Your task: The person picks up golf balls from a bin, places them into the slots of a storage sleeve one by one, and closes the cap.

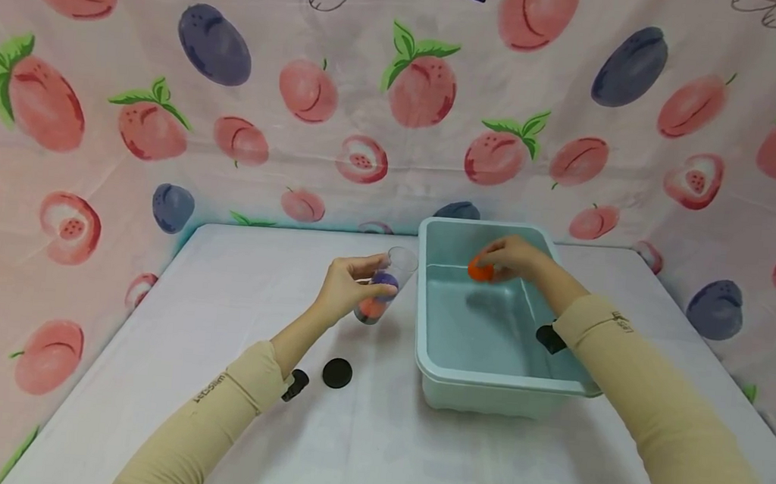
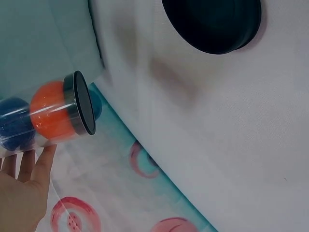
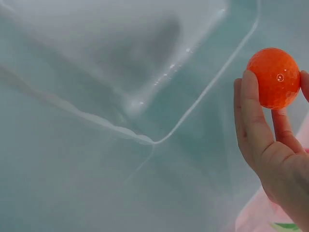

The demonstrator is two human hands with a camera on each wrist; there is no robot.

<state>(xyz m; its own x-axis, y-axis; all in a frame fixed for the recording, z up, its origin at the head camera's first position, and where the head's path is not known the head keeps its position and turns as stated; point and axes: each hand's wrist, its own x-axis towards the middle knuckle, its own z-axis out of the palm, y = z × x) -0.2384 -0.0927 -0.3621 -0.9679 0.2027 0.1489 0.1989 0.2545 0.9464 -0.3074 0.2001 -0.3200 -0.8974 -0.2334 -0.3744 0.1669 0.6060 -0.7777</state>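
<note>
My left hand (image 1: 349, 287) grips a clear plastic tube (image 1: 403, 260) tilted above the table, its upper end uncapped. Inside the tube, a blue-purple ball (image 1: 385, 280) sits above an orange ball (image 2: 50, 110), and a black cap (image 2: 84, 102) closes the lower end. My right hand (image 1: 515, 258) pinches an orange golf ball (image 3: 273, 78) between thumb and fingers, over the light blue-green tub (image 1: 425, 336). A loose round black lid (image 1: 337, 373) lies on the table below the left hand.
The tub stands on the white table (image 1: 220, 289), right of the tube, and its rim is close to the tube's upper end. Behind the table hangs a fruit-print cloth (image 1: 366, 81).
</note>
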